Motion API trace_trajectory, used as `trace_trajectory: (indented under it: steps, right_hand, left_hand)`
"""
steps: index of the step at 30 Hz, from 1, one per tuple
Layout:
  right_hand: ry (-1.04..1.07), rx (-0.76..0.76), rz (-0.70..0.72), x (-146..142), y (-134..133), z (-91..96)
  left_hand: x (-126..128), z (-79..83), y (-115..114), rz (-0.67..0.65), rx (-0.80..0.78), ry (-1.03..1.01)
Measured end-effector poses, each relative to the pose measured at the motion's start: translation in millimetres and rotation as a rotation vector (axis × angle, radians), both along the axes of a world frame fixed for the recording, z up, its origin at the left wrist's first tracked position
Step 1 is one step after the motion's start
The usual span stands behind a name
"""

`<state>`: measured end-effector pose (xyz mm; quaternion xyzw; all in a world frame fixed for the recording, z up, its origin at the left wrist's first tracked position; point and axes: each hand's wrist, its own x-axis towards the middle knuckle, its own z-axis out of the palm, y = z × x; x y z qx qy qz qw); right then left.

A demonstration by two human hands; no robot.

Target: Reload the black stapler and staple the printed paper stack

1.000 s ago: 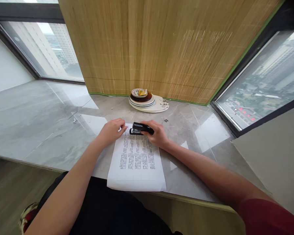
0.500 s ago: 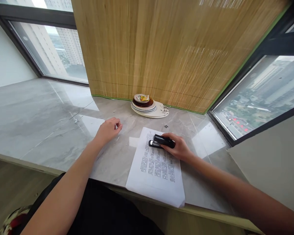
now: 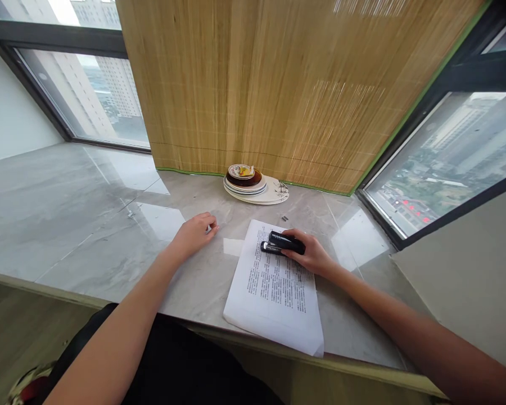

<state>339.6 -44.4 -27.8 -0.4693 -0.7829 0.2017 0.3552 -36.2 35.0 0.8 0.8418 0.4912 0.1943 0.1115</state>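
My right hand is closed around a black stapler, which lies across the top edge of a printed paper sheet. The sheet rests on the grey marble sill, tilted, with its near edge hanging over the front rim. My left hand rests on the bare marble to the left of the sheet, not touching it. Its fingers are curled and pinched around something small and pale that I cannot make out.
A stack of plates with a small patterned dish on top stands at the back, against a bamboo blind. A few loose staples lie behind the paper. Windows run along both sides, and the sill's front rim is close to my body.
The paper and stapler slid to the right with my right hand. My left hand came off the sheet's top left corner and now rests on bare marble to its left.
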Motion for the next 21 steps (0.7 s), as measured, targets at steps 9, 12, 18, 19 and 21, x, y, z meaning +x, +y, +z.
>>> trace_trajectory:
  steps: [9,12,18,19,21]
  right_hand:
    - [0.007,-0.034,0.071,-12.6,6.2,4.3]
    - [-0.002,-0.043,0.1,-26.2,13.4,7.6]
    - [0.053,-0.043,0.158,-70.5,30.2,9.5]
    - [0.071,-0.044,0.154,-75.6,30.8,11.0]
    - [0.117,-0.047,0.12,-77.0,27.7,16.3]
  left_hand:
    - [5.2,-3.9,0.6,-0.198,-0.009,-0.039]
    - [9.1,-3.6,-2.9,-0.297,-0.043,-0.064]
    - [15.7,-4.1,-13.5,-0.455,-0.16,-0.011]
    - [15.3,-4.7,-13.7,-0.458,-0.176,0.022]
    - [12.6,-5.8,-12.3,-0.446,-0.178,0.085]
